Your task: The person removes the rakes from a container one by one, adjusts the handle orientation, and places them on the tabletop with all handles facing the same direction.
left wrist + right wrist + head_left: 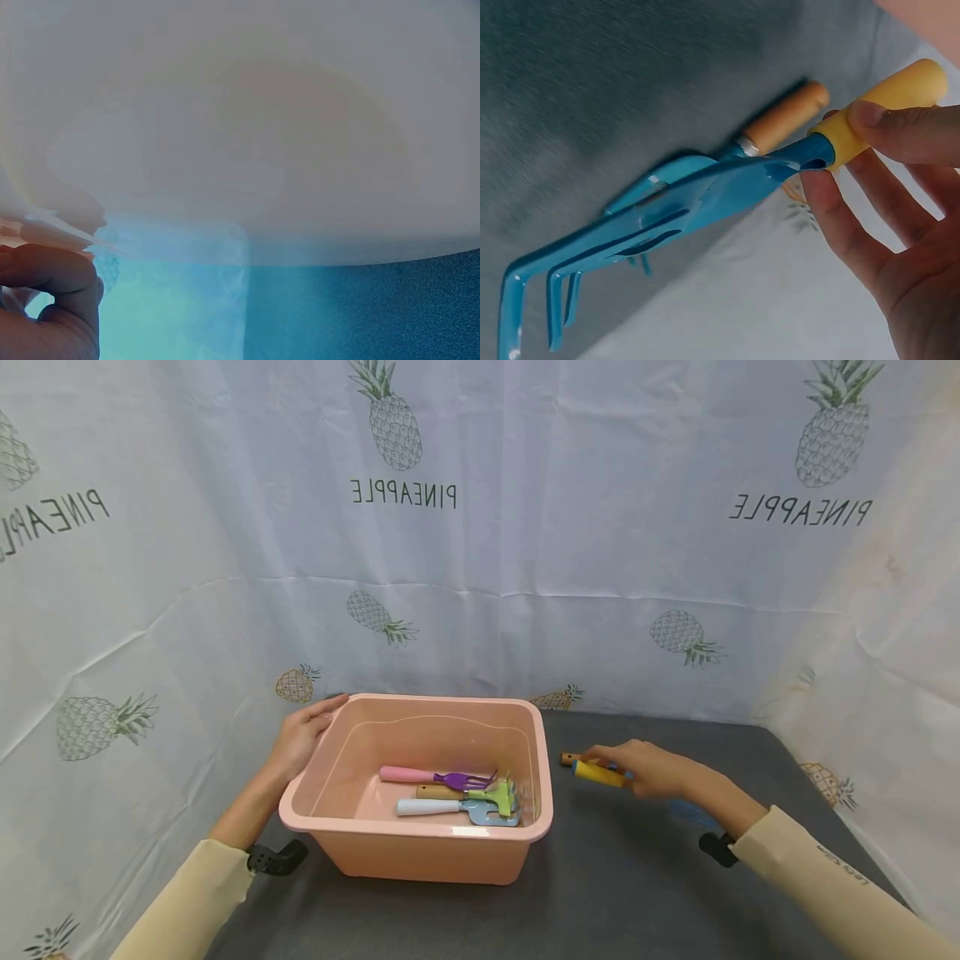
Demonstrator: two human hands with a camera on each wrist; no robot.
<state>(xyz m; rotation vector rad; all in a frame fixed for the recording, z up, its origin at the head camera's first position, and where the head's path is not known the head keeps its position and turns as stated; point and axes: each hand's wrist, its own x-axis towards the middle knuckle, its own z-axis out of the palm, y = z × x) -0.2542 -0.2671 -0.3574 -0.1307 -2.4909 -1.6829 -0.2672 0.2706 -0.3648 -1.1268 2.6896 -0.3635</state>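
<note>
My left hand [300, 741] grips the rim of a pink plastic basin [420, 856] at its far left corner; in the left wrist view, curled fingers [56, 281] show beside the basin's blurred wall. Inside the basin lie a purple hand fork [461, 781] with a pink handle, a green-headed tool [498, 795] with a wooden handle, and a light blue tool [487, 814] with a pale handle. To the basin's right, my right hand [660, 768] pinches the yellow handle of a blue hand rake [705, 202], its bent tines pointing away from the palm.
Beneath the rake, a second blue-headed tool with a wooden handle [787, 118] lies on the dark grey tabletop [600, 893]; its head is partly hidden. A white pineapple-print curtain [495, 527] hangs behind the table and along both sides.
</note>
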